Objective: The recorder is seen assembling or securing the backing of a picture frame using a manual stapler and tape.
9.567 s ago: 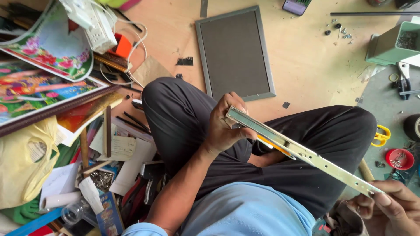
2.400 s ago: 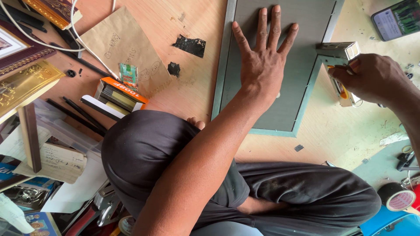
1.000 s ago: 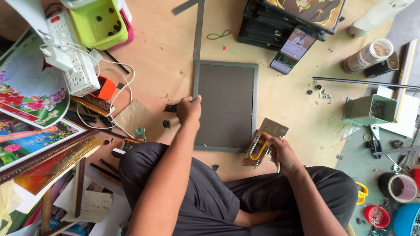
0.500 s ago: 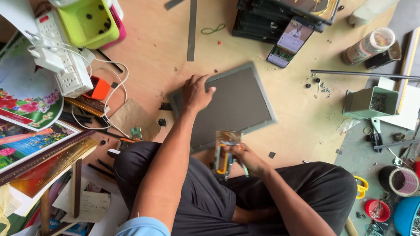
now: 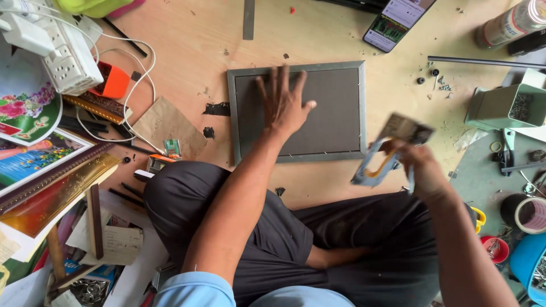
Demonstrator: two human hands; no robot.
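A grey picture frame (image 5: 347, 113) with a dark backing board lies face down on the wooden floor in front of my crossed legs. My left hand (image 5: 282, 102) rests flat on its backing, fingers spread. My right hand (image 5: 418, 165) is off the frame's lower right corner, gripping a metal staple gun (image 5: 387, 150) with a yellow handle insert, blurred with motion and lifted above the floor.
A white power strip (image 5: 68, 54) with cables and stacked framed pictures (image 5: 40, 165) crowd the left. A phone (image 5: 398, 20) lies at the top. A green metal box (image 5: 503, 105), tape rolls (image 5: 532, 213) and small screws sit at the right.
The frame has been turned square again and sits further from my legs. My left hand now lies flat on it, and my right hand has carried the staple gun out to the right.
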